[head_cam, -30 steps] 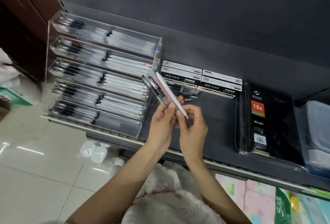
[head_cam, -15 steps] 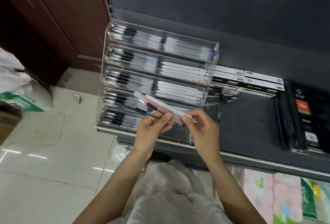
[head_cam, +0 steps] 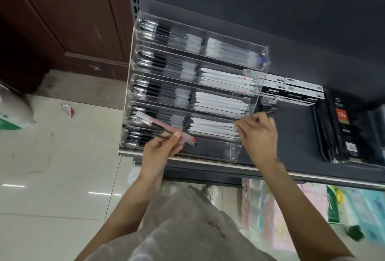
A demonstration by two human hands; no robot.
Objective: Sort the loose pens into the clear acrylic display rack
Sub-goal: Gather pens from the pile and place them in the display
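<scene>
My left hand (head_cam: 161, 152) still grips the bundle of pens (head_cam: 166, 130), fingers curled round it, held in front of the rack's (head_cam: 235, 152) lower tiers. My right hand (head_cam: 257, 133) has let go of the bundle and moved right with the white pen (head_cam: 214, 125), fingertips pinching its end as it lies in the fourth tier.

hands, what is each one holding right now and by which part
Left hand grips a few pens near their tip ends. Right hand is at the rack; whether it pinches a pen cannot be told.
</scene>
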